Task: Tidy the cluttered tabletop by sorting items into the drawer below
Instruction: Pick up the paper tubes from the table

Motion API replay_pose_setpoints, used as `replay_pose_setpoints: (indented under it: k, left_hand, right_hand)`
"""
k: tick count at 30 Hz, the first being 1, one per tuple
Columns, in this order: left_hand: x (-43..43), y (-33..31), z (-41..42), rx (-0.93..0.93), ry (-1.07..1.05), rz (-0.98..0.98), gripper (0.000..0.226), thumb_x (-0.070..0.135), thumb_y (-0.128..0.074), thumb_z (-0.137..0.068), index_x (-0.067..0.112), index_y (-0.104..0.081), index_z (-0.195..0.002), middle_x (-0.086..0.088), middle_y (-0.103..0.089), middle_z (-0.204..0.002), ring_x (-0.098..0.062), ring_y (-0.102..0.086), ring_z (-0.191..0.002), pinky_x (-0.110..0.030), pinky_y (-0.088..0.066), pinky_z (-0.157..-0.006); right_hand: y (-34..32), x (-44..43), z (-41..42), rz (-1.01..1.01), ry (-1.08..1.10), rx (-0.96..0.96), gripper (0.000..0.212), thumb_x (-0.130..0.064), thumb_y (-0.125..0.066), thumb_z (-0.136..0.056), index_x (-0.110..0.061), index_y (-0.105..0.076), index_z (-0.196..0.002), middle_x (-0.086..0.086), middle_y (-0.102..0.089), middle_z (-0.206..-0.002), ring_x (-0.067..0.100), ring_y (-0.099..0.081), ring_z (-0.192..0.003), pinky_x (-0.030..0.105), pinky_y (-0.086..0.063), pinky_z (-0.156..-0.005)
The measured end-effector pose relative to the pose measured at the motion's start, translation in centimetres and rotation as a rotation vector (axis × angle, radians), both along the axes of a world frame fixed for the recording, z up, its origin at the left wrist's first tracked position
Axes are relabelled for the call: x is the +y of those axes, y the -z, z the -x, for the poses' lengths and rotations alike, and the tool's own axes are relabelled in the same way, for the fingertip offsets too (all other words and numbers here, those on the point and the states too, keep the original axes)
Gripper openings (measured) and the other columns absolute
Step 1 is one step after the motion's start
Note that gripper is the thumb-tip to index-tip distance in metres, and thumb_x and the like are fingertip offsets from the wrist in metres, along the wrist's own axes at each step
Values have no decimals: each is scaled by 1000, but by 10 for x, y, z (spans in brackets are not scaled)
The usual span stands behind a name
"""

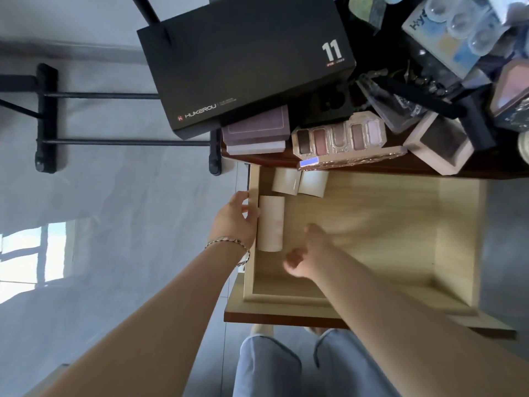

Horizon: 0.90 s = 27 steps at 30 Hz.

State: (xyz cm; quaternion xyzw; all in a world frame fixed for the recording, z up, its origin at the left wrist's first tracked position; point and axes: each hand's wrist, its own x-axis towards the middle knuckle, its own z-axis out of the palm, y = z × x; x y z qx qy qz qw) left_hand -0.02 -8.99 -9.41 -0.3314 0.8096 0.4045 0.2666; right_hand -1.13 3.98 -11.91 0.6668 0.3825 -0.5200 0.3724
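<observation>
The light wooden drawer (pixel 400 224) is pulled out below the cluttered tabletop (pixel 372 164). Three beige boxes lie in its left part: a long one (pixel 271 224) along the left wall and two short ones (pixel 286 180) (pixel 313 183) at the back. My left hand (pixel 239 219) reaches over the drawer's left wall, its fingers touching the long box. My right hand (pixel 306 253) hovers blurred inside the drawer, just right of that box, fingers loosely curled and holding nothing.
On the tabletop lie an eyeshadow palette (pixel 340 137), mauve boxes (pixel 254 133), a large black box (pixel 246 64) overhanging the edge, a beige square box (pixel 440 147), clear plastic cases and contact lens packs (pixel 458 27). A black metal rack (pixel 45 118) stands on the grey floor at left.
</observation>
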Motion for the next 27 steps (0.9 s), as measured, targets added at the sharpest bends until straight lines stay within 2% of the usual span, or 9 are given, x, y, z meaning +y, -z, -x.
replay_pose_setpoints:
  k: [4,8,10,14,17,20,22,25,27]
  left_hand:
    - [0,1,1,-14,5,6,34,24,-42,-96,23,-45,-130,-1,-59,-122,-20,-55,-100,-27,-47,-77]
    - [0,2,-1,0,9,20,35,23,-42,-96,22,-44,-131,-1,-58,-123,-20,-54,-104,-25,-42,-75]
    - [1,3,-1,3,19,25,34,22,-40,-97,20,-43,-131,-3,-58,-123,-21,-54,-104,-26,-43,-76]
    - [12,5,-1,-42,59,119,34,19,-34,-98,13,-39,-130,-12,-54,-125,-32,-54,-108,-39,-46,-88]
    - [24,6,-9,39,174,381,47,5,-36,-89,7,-34,-136,-16,-40,-132,-32,-40,-115,-37,-32,-96]
    - [36,12,-15,477,527,541,43,2,-45,-65,5,-54,-107,-17,-52,-109,-28,-41,-95,-34,-32,-86]
    - [43,14,-11,540,882,501,50,1,-57,-60,9,-55,-110,-12,-49,-119,-30,-51,-106,-36,-36,-97]
    - [58,17,16,300,1248,499,67,10,-36,-90,19,-4,-148,0,6,-156,-25,-2,-145,-39,6,-115]
    - [66,25,38,219,1332,557,65,19,-29,-97,24,12,-147,5,15,-156,-23,2,-144,-41,1,-115]
  right_hand:
    - [1,-17,-19,189,-351,154,51,-29,-65,-84,-12,-41,-127,10,-51,-121,27,-52,-112,40,-44,-96]
    - [18,-24,-21,17,-794,410,41,-26,-66,-81,-12,-53,-117,-8,-58,-76,7,-53,-66,20,-41,-58]
    - [24,-21,-23,9,-905,419,44,-30,-67,-78,-14,-55,-117,-11,-59,-74,7,-56,-67,23,-48,-62]
    - [22,10,-32,2,-1230,340,74,-34,-66,-79,-11,-32,-140,6,-56,-121,25,-58,-104,37,-51,-88]
    - [8,60,-31,-61,-1464,309,70,-34,-66,-81,-4,-35,-136,11,-54,-119,24,-56,-99,28,-46,-75]
    - [1,109,-19,-207,-1347,310,46,-30,-67,-78,-4,-55,-115,6,-59,-87,22,-55,-73,26,-44,-56]
    - [2,124,0,-276,-1197,349,36,-30,-65,-79,-5,-60,-105,5,-60,-71,24,-57,-65,30,-46,-58]
    - [12,120,36,-342,-1127,448,30,-35,-61,-83,-10,-57,-100,6,-62,-74,29,-65,-75,33,-46,-65]
    - [22,103,57,-312,-1202,495,21,-31,-56,-87,-15,-54,-101,7,-63,-97,30,-62,-101,34,-45,-80]
